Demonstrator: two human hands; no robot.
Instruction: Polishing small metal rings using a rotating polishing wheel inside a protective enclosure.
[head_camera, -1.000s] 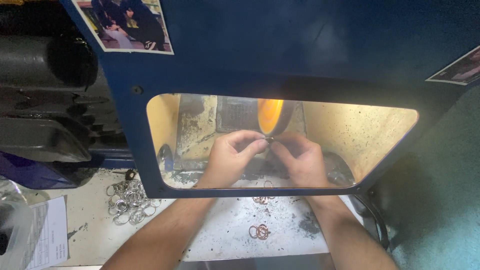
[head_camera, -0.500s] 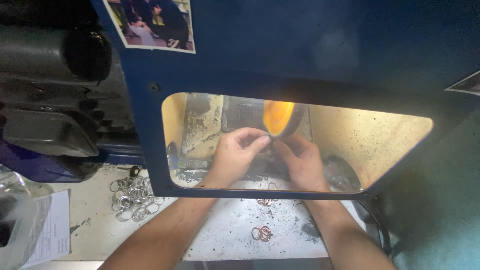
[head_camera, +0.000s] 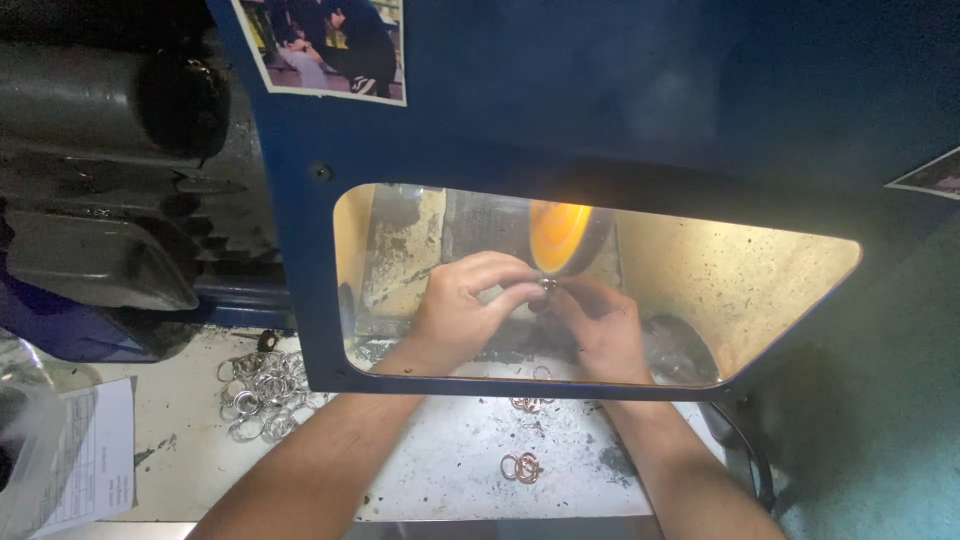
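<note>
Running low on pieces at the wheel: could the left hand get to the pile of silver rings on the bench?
Probably yes. The silver rings lie outside the blue guard, beside the left forearm; the left hand need only pull out first.

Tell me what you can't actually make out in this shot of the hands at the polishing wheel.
Head view only:
- The small ring pinched between left hand and right hand: too small, fingers cover most of it.
- The orange wheel: its upper part is hidden by the blue guard, and whether it spins cannot be told.
- The photo is cut off by the top edge.
- The silver ring pile: too tangled to count.
</note>
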